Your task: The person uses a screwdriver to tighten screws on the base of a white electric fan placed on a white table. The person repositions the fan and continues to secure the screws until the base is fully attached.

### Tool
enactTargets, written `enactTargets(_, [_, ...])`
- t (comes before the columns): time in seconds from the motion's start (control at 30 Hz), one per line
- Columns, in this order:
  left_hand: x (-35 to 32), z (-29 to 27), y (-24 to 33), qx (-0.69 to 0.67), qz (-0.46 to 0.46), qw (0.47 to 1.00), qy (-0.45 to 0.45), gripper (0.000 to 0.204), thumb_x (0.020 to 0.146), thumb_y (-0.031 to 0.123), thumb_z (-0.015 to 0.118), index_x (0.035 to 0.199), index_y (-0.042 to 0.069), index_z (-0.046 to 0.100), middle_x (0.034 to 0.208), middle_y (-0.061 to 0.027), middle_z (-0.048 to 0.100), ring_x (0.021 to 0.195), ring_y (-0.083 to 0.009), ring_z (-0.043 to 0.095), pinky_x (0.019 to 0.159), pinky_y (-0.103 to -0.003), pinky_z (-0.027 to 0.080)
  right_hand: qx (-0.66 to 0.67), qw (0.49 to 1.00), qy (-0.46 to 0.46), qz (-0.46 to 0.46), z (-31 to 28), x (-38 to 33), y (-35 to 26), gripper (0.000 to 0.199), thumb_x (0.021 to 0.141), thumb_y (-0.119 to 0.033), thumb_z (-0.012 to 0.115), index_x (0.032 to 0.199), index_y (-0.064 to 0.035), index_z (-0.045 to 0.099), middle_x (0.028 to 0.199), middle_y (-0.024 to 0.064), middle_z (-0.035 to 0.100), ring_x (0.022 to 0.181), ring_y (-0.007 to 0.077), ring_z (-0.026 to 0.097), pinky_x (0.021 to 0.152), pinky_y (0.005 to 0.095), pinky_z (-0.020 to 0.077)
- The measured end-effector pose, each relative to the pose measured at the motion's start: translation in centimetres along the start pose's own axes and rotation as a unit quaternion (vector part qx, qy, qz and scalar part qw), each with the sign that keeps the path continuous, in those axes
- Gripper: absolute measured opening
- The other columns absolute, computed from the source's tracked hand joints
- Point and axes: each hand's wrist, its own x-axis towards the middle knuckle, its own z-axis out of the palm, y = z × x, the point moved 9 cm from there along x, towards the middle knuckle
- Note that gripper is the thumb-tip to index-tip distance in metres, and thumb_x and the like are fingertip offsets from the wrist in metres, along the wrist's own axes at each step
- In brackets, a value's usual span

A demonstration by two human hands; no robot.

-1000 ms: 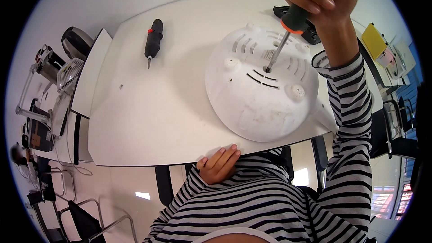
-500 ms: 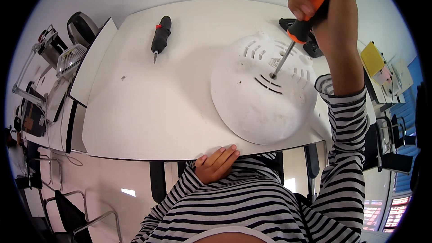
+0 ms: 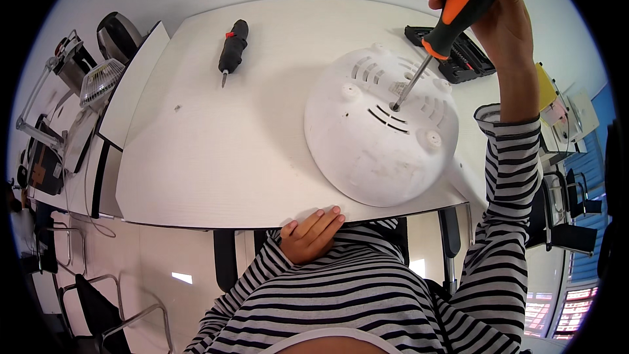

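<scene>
My right hand grips an orange and black screwdriver by its handle, with a finger and the thumb stretched along it. The steel shaft slants down to the left, and its tip sits in a recessed hole near the middle of a round white appliance. That appliance lies with its slotted, footed side up on the right of the white table; a handle-like part sticks out at its lower right. My left hand rests with fingers stretched out at the table's front edge, holding nothing.
A black powered screwdriver with a red switch lies at the table's back left. Behind the white appliance stands an open black bit case. A side table on the left carries a kettle and a wire-caged device.
My right hand has loosened and shifted its hold round the screwdriver handle, moving slightly right. The tip stays in the hole. My left hand stays at the edge.
</scene>
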Motion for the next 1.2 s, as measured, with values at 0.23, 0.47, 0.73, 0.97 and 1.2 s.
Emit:
enactTargets(0.23, [-0.5, 0.5, -0.1, 0.033, 0.010, 0.999, -0.012, 0.033, 0.080, 0.025, 0.049, 0.111, 0.025, 0.059, 0.117, 0.0114, 0.056, 0.107, -0.0041, 0.045, 0.106, -0.033, 0.010, -0.077, 0.993, 0.091, 0.001, -0.4, -1.5, -2.3, 0.037, 0.090, -0.040, 0.045, 0.082, -0.0048, 0.051, 0.064, 0.0096, 0.060, 0.051, 0.0171, 0.061, 0.048, 0.0265, 0.0531])
enactTargets(0.47, [2.6, -1.2, 0.4, -0.037, 0.021, 0.997, -0.064, 0.026, 0.078, 0.021, 0.051, 0.101, 0.019, 0.062, 0.106, 0.0033, 0.062, 0.093, -0.0066, 0.055, 0.082, -0.026, 0.024, -0.168, 0.978, 0.117, -0.032, 0.4, -0.9, -3.2, 0.025, 0.086, -0.028, 0.054, 0.073, -0.0071, 0.052, 0.055, 0.0052, 0.057, 0.045, 0.0117, 0.057, 0.042, 0.0203, 0.0473])
enactTargets(0.73, [17.2, -7.4, -6.8, -0.141, 0.019, 0.989, -0.035, 0.039, 0.077, 0.019, 0.051, 0.109, -0.004, 0.055, 0.106, -0.0160, 0.060, 0.094, -0.0274, 0.055, 0.084, -0.040, 0.036, -0.280, 0.950, 0.136, 0.019, -0.7, -0.6, -3.1, 0.032, 0.088, -0.028, 0.053, 0.063, -0.0088, 0.049, 0.048, -0.0023, 0.046, 0.037, 0.0058, 0.044, 0.034, 0.0180, 0.0362])
enactTargets(0.97, [29.2, -3.4, -4.0, -0.322, 0.035, 0.946, 0.018, 0.059, 0.071, 0.003, 0.062, 0.125, -0.002, 0.038, 0.116, -0.0158, 0.053, 0.090, -0.0211, 0.056, 0.073, -0.029, 0.043, -0.173, 0.983, 0.050, -0.024, 1.3, -1.5, -5.6, 0.039, 0.093, -0.033, 0.042, 0.077, 0.0001, 0.055, 0.059, 0.0033, 0.053, 0.050, 0.0092, 0.048, 0.045, 0.0197, 0.0382])
enactTargets(1.2, [31.3, -2.8, -0.4, -0.298, 0.091, 0.948, 0.072, 0.053, 0.071, -0.001, 0.064, 0.120, -0.001, 0.045, 0.111, -0.0148, 0.056, 0.076, -0.0165, 0.061, 0.059, -0.022, 0.049, -0.512, 0.852, 0.083, 0.068, -8.1, -10.9, -7.5, 0.047, 0.094, -0.041, 0.030, 0.104, -0.0009, 0.052, 0.075, 0.0093, 0.057, 0.064, 0.0162, 0.055, 0.056, 0.0259, 0.0453])
